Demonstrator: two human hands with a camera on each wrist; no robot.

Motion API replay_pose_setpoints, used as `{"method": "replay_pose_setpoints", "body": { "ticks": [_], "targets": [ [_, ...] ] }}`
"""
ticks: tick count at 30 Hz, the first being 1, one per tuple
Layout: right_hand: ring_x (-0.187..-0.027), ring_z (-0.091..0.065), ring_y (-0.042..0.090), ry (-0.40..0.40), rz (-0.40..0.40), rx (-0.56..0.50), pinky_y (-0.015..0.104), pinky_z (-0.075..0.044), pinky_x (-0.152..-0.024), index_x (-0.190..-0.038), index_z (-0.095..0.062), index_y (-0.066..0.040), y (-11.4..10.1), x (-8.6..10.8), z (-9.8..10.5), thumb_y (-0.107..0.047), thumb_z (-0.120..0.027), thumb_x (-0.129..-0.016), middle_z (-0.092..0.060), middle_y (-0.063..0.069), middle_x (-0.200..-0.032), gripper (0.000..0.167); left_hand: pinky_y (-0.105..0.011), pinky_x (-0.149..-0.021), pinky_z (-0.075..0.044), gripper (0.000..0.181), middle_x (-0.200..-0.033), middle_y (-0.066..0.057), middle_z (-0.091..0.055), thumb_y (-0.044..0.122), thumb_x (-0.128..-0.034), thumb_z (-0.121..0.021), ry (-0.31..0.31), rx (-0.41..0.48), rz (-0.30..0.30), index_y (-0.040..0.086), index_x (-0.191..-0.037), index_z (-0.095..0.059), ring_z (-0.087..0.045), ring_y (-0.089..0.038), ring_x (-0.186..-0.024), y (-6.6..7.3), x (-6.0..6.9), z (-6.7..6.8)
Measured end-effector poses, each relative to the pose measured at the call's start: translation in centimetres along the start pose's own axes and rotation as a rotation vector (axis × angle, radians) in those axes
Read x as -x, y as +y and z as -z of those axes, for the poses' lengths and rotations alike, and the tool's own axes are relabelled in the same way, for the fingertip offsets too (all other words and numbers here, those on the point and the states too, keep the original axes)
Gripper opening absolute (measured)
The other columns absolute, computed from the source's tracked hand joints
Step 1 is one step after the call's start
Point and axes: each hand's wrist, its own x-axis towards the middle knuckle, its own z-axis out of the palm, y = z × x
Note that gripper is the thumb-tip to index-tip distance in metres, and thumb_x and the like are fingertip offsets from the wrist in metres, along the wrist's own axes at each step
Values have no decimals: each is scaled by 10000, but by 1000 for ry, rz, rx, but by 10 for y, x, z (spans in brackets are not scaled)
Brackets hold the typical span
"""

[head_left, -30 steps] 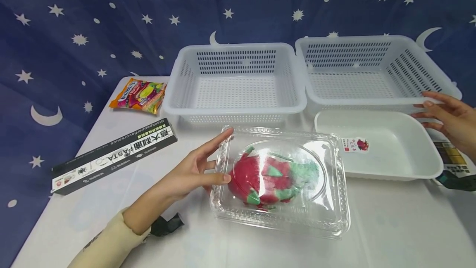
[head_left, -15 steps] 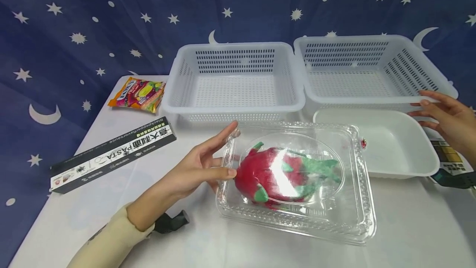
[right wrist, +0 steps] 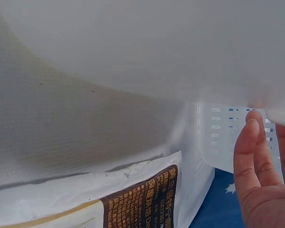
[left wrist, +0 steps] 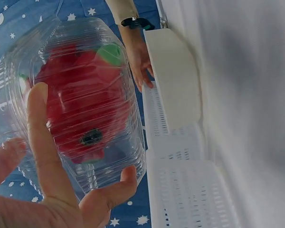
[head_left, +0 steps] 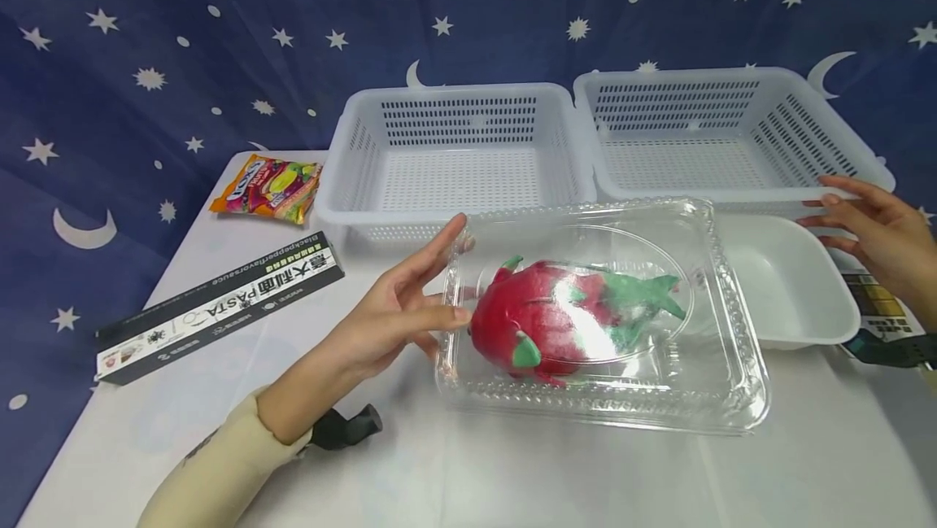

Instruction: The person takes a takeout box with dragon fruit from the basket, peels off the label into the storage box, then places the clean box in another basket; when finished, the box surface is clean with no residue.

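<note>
A clear lidded plastic container (head_left: 735, 308) is held up above the table by my left hand (head_left: 395, 308), which grips its left end with thumb and fingers. Inside lies a red dragon fruit (head_left: 542, 316) with green scales and tip. The left wrist view shows the container (left wrist: 133, 118) close up, tilted, with the fingers on its end wall. My right hand (head_left: 886, 235) is by the right end of a white tub (head_left: 798, 308) and the front rim of the right basket. Its fingers are extended; whether they touch either is unclear.
Two white perforated baskets, the left basket (head_left: 461, 215) and the right basket (head_left: 732, 194), stand along the back. A candy bag (head_left: 267, 189) and long pasta box (head_left: 220, 308) lie at left. A package with brown print (head_left: 882, 308) lies beside the tub.
The container with the dragon fruit has risen and shifted right, tilting, now covering the left part of the white tub. My left hand moved with it. The right hand stays nearly still.
</note>
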Motion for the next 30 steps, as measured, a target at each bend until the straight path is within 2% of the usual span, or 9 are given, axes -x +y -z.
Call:
{"method": "replay_pose_setpoints", "body": {
  "ticks": [5,8,11,13,15,19,23,25,30],
  "targets": [
    [-765,-655,-61,4,2,-29,116,-515,-580,-1451,-462,-248,-1,1,-2,-281,-606,-954,-659,-272,-953,519,-245,-517,-545,897,-1613,4,-170,-3,-850,-685,-3,3,-11,328,-1554,-239,-669,-148,-733,5,-6,-3],
    [-766,-661,-40,-3,-7,-81,131,-518,-583,-1445,-468,-237,-2,0,-3,-265,-613,-952,-673,-242,-946,514,-255,-526,-551,868,-1607,12,-192,-29,-865,-636,5,16,-5,344,-1548,-253,-672,-225,-998,9,-9,-5],
    [-770,-668,-27,-10,-17,-113,138,-524,-586,-1442,-469,-235,-3,1,-4,-265,-628,-941,-680,-228,-955,526,-263,-535,-557,841,-1592,20,-231,-56,-880,-573,18,42,5,362,-1541,-264,-500,-284,-1286,12,-15,-9],
    [-774,-671,-23,-11,-25,-121,137,-527,-589,-1442,-468,-241,-3,2,-4,-275,-634,-934,-679,-230,-966,536,-270,-528,-559,831,-1579,16,-261,-78,-883,-536,23,72,8,360,-1539,-274,-372,-328,-1384,14,-21,-10],
    [-774,-671,-22,-8,-26,-119,136,-526,-590,-1444,-466,-241,-3,3,-4,-279,-637,-933,-678,-229,-967,541,-273,-509,-555,828,-1567,9,-281,-88,-884,-524,29,102,7,360,-1536,-282,-326,-355,-1404,15,-28,-11],
    [-797,-647,-41,3,-20,-64,126,-515,-600,-1459,-451,-247,2,1,-2,-294,-619,-947,-656,-242,-978,540,-295,-485,-552,822,-1562,-7,-281,-82,-885,-527,49,138,2,369,-1531,-292,-403,-388,-1338,17,-41,-12],
    [-832,-607,-44,15,6,-16,119,-508,-610,-1450,-467,-255,10,-3,2,-278,-599,-967,-630,-223,-1002,501,-339,-485,-559,828,-1567,-2,-278,-71,-878,-547,70,144,-3,398,-1517,-309,-467,-330,-1277,18,-55,-13],
    [-843,-599,-37,17,20,-22,119,-510,-614,-1442,-479,-246,12,-4,4,-268,-604,-966,-627,-201,-1012,492,-371,-490,-566,830,-1565,7,-283,-71,-875,-557,77,152,-6,412,-1508,-324,-464,-309,-1287,18,-62,-13],
    [-868,-593,-53,22,29,41,98,-502,-642,-1468,-444,-256,11,-4,4,-290,-576,-976,-608,-232,-1045,510,-442,-510,-571,802,-1570,11,-279,-53,-883,-581,104,180,-2,430,-1486,-364,-406,-357,-1335,17,-80,-11]
  ]
}}
